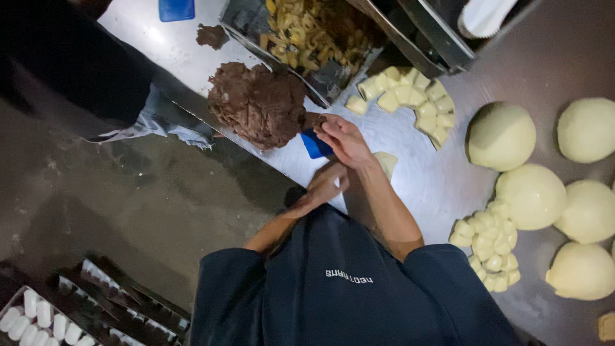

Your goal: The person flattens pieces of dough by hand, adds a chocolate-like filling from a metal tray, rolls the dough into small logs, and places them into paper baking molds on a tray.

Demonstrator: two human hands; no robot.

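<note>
Nearest the camera: dark navy shirt (346, 288) of the person at work, both forearms reaching out over the edge of a steel table (423, 186). Left hand (323, 184) low at the table edge, fingers curled in; cannot tell whether anything sits in it. Right hand (346, 141) just beyond, fingers bent together and resting on a blue scraper (314, 146), fingertips touching the rim of a big brown filling mound (259, 102) lying on the table. One pale dough piece (386, 163) just beside the right wrist. Farther right, clusters of small cut dough pieces (487, 247) and large round dough balls (532, 195). Beyond the mound, a metal tray (307, 32) of yellowish bits, a blue lid (176, 9), another person's dark sleeve (70, 57).
</note>
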